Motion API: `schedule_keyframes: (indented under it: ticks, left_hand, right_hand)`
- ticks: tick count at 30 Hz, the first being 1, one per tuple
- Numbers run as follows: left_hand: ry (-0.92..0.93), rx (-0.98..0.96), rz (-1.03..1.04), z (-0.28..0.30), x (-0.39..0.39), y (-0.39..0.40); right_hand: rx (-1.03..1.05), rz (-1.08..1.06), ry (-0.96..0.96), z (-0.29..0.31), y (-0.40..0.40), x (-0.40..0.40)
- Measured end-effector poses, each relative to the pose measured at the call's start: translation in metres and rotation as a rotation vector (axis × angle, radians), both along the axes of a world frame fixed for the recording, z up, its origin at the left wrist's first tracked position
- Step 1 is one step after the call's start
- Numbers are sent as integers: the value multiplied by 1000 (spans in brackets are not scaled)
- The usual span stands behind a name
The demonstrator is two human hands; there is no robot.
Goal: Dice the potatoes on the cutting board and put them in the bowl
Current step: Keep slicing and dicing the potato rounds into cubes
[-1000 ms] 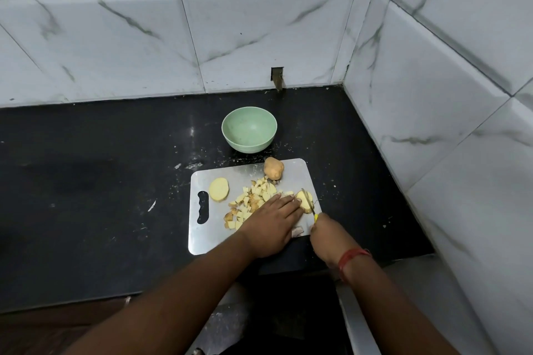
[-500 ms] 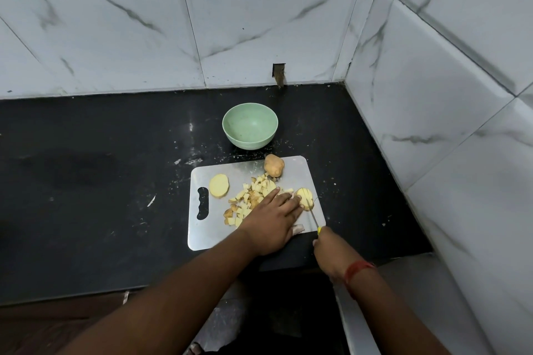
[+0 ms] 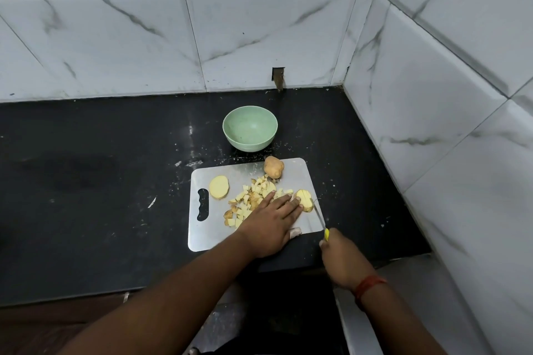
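A steel cutting board lies on the black counter. On it are a whole potato, a cut potato half, a pile of diced potato and a sliced potato piece near the right edge. My left hand lies flat on the board, fingertips pressing that sliced piece. My right hand grips a yellow-handled knife whose blade rests on the board just right of the piece. The green bowl stands beyond the board with nothing in it.
White marble-tiled walls close the counter at the back and right, meeting in a corner. A small cut-out shows low in the back wall. Crumbs and a scrap lie on the black counter left of the board.
My right hand has drawn the knife back toward me, off the sliced piece, so the blade now lies to its right. My left hand stays pressed on the piece.
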State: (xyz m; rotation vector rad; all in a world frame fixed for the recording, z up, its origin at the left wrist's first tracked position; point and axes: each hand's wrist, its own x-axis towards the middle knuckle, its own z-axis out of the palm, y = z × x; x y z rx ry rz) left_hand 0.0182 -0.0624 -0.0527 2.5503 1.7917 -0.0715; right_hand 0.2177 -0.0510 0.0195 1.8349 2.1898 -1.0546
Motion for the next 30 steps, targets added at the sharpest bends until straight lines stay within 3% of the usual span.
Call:
schedule_keyframes:
  ticks: [24, 30]
  left_hand:
    - [-87, 2, 13, -2, 3, -1]
    - [-73, 13, 22, -2, 4, 0]
  right_hand:
    - [-56, 49, -158, -15, 31, -44]
    - [-66, 57, -114, -10, 33, -45]
